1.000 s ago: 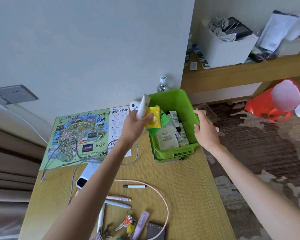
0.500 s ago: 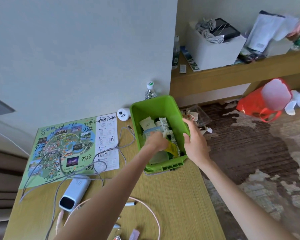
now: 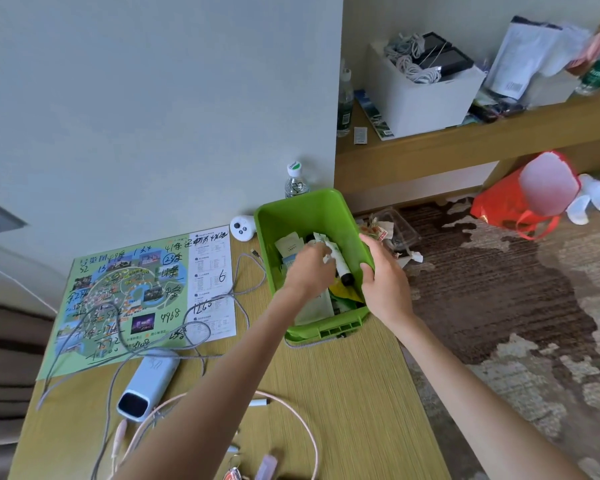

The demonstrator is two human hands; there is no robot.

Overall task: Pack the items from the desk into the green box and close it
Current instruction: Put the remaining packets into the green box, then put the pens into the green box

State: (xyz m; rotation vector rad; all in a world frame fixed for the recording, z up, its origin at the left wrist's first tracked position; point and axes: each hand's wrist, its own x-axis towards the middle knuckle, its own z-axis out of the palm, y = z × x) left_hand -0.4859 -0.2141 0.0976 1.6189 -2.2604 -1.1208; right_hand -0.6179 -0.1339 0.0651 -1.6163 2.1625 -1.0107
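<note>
1. Green plastic makes up the green box, which stands open at the far right of the wooden surface, close to the wall
2. Inside it, piled loosely, lie a white tube with a black cap, a yellow packet and several pale sachets
3. The left hand reaches down into the box from the near side. Its fingers are bent over the upper end of the white tube, but it cannot be told whether they pinch it or only touch it
4. The right hand grasps the box's right wall, with the thumb inside and the other fingers curled over the rim
5. A small round white device sits just beside the box's far left corner, and a clear water bottle stands upright behind the box, against the wall
6. A printed map sheet covered in handwritten numbers lies flat on the left part of the surface. A grey cable loops across it and runs towards the box
7. A pale blue power bank rests at the map's near edge, a pink cable curves along the front, and a white pen shows partly beside the left forearm
</note>
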